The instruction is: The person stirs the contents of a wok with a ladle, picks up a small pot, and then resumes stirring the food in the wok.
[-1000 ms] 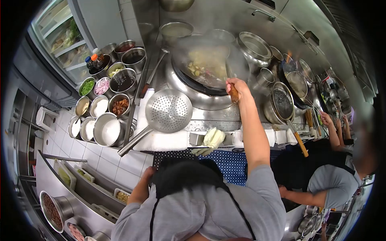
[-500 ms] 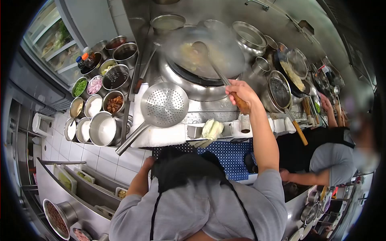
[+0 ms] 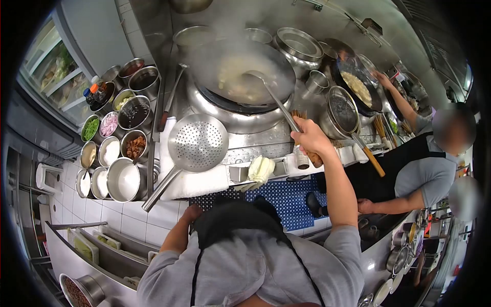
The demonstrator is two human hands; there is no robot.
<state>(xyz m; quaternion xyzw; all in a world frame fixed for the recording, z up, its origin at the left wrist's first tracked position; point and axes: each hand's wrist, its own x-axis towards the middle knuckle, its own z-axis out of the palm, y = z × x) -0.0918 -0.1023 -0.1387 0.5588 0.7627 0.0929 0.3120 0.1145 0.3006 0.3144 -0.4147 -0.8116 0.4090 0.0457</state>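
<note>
My right hand is wrapped around the wooden handle of a long metal ladle. The ladle's bowl rests in cloudy, steaming liquid with pale pieces inside a large black wok on the stove. Low at my side, by the black apron, hangs my left hand; its fingers are mostly hidden, and nothing shows in it. Between the wok and me, a perforated strainer lies on a white cloth, its handle pointing towards me. A pale folded cloth hangs over the counter's front edge.
Several steel pots of ingredients, among them a pot of white powder, stand on the left. At right, a co-worker's hand is at another wok with pale food. A mesh strainer sits on a pot nearby.
The ladle's bowl has moved lower and nearer to me within the wok, and my right hand has come back with it. A co-worker's arm now reaches up to the right-hand wok.
</note>
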